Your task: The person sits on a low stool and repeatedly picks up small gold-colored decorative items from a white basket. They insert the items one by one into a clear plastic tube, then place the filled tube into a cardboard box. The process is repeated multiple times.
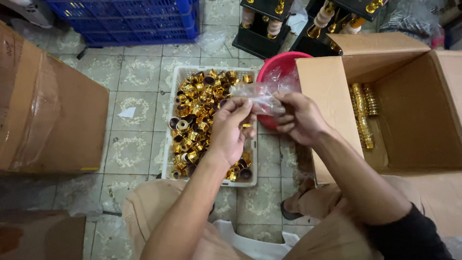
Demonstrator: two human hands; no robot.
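Far left of frame: a large closed cardboard box on the tiled floor. Upper left: a blue plastic crate.

Centre: a white tray heaped with small gold caps. Above it, the left hand, fingers pressed together, pinching the near edge of a clear plastic bag.

Just right of centre: the right hand pinching the same bag from the other side, thumb and fingers closed on the film. The bag hangs between both hands, over the tray's right edge and in front of a red basin.

Top centre: black stands with gold fittings.

Right: an open cardboard box, flaps up, with stacked gold ribbed pieces lying along its left inside wall.
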